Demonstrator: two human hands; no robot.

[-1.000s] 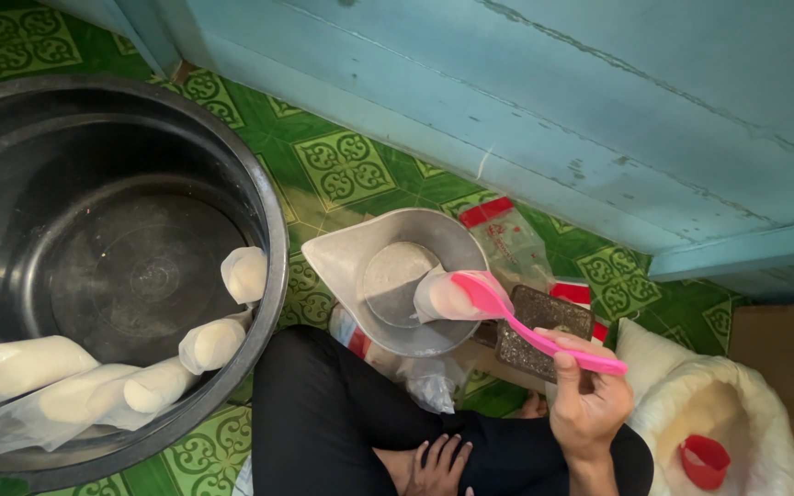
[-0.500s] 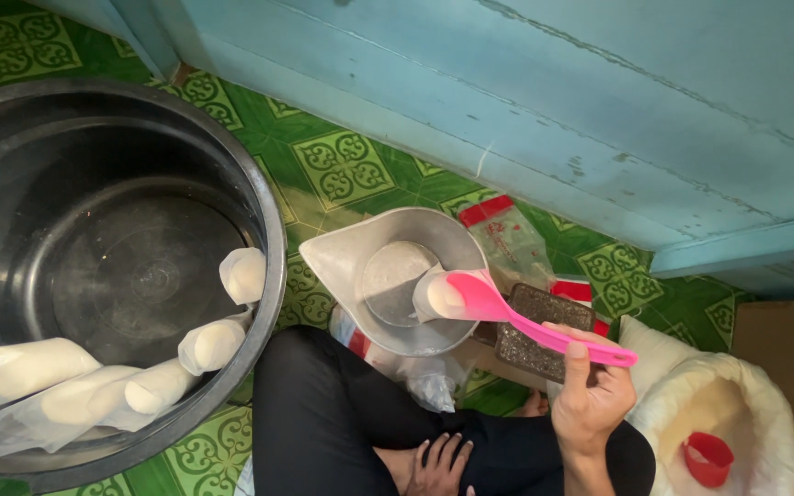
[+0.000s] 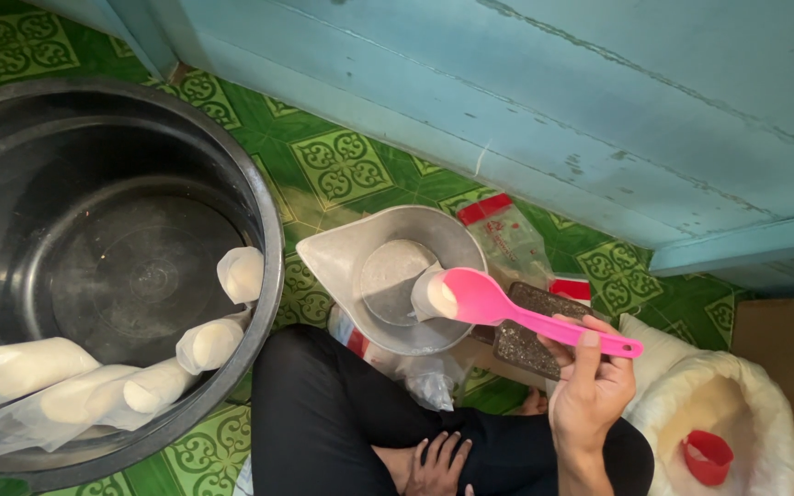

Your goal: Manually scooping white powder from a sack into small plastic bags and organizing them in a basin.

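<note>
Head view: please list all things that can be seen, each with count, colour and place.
Basin: one, black, left on the floor.
Filled plastic bags: about five, clear with white filling, lying inside the basin.
Funnel: one, grey, centre, over a clear bag.
Spoon: one, pink, its bowl over the funnel.
Zip bags: at least two, clear with red strip, behind the funnel.
Sack: one, white, lower right.
Cup: one, red, inside the sack.
Floor mat: green, patterned.
Wall: light blue, top.
Right hand: holds the spoon handle.
Left hand: rests on the black-trousered lap.
</note>
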